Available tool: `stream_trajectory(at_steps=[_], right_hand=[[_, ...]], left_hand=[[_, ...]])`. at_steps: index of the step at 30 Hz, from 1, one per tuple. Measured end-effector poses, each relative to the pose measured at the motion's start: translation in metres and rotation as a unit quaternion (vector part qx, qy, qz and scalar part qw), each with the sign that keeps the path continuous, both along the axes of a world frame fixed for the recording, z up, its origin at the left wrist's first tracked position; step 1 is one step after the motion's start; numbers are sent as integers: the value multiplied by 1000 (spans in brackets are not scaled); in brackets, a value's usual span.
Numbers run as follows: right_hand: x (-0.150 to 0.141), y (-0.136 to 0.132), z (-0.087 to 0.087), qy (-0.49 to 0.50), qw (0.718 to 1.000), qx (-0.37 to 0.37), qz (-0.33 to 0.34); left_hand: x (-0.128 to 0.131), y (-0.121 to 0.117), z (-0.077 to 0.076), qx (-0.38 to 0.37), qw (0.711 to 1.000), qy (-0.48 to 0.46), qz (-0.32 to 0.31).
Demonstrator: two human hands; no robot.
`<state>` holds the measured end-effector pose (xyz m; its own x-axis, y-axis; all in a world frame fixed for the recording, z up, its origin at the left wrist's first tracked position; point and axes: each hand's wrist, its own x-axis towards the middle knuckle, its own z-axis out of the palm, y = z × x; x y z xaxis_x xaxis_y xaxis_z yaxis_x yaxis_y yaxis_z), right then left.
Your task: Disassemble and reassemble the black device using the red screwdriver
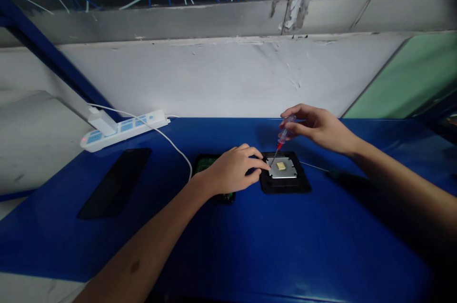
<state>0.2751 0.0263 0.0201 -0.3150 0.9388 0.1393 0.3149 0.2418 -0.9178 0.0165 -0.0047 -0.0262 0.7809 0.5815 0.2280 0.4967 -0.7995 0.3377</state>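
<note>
My right hand is closed around a screwdriver with a clear purplish handle and a red collar. The screwdriver slants down, its tip at the upper left part of a silver metal plate. That plate lies on a black square casing and carries a small pale yellow pad. My left hand has its fingers stretched out, the fingertips by the plate's left edge near the screwdriver tip. Partly hidden beneath the left hand is a black-rimmed case with a green circuit board.
A second screwdriver lies right of the casing, its dark handle in shadow. On the left are a dark flat slab like a phone and a white power strip with a plugged-in adapter. A white cable crosses the blue table.
</note>
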Motion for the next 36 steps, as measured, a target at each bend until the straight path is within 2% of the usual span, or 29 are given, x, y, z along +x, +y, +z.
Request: stream_trajectory(at_steps=[9, 16, 27, 31, 36], right_hand=[[-2, -1, 1, 0, 1000, 9, 2], [-6, -8, 4, -24, 998, 64, 12], [-17, -29, 17, -78, 986, 132, 63], [-20, -32, 17, -74, 980, 153, 103], [-21, -32, 13, -65, 977, 157, 127]], left_hand=[[-2, 1, 2, -14, 1000, -2, -3], [-1, 1, 1, -13, 1000, -8, -5], [1, 1, 2, 8, 1000, -28, 2], [2, -1, 3, 14, 1000, -24, 11], [5, -4, -4, 39, 999, 14, 27]])
